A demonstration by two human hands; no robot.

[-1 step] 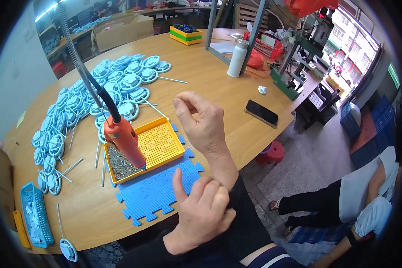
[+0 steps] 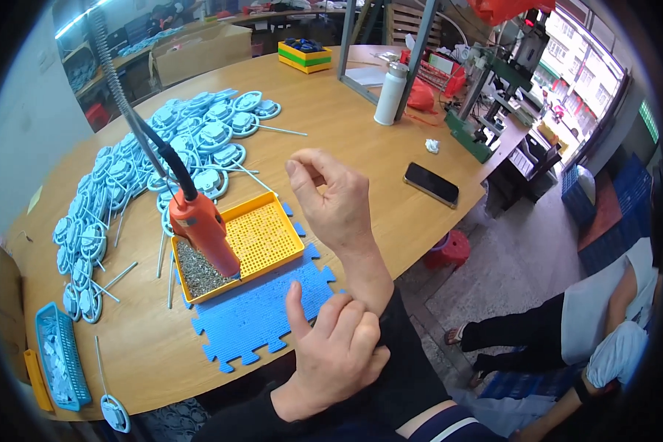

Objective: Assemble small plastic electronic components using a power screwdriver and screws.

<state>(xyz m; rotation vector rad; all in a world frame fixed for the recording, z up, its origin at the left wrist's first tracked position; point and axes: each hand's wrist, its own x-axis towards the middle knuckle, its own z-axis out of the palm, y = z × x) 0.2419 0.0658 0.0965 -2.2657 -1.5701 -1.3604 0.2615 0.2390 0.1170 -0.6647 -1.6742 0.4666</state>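
My right hand (image 2: pixel 331 195) is raised over the table, fingers curled in with the thumb near the index finger. Nothing shows in it. Lower down, my left hand (image 2: pixel 335 350) has its fingers bent against the black sleeve (image 2: pixel 401 328) of my right forearm, its thumb pointing up; its fingertips are partly hidden. Left of my hands hangs an orange electric screwdriver (image 2: pixel 205 232) on a coiled spring, its tip over a yellow tray (image 2: pixel 269 258). That tray has small screws (image 2: pixel 199 272) at its left and a perforated grid. Beneath lies a blue foam mat (image 2: pixel 254 328).
Light-blue ring-shaped plastic parts with sticks (image 2: pixel 118 169) are heaped along the left. A blue basket (image 2: pixel 60 357) holds small pieces. To the right lie a phone (image 2: pixel 431 184) and crumpled tissue (image 2: pixel 432 146), with a white bottle (image 2: pixel 390 94) behind. Another person (image 2: pixel 604 317) is at far right.
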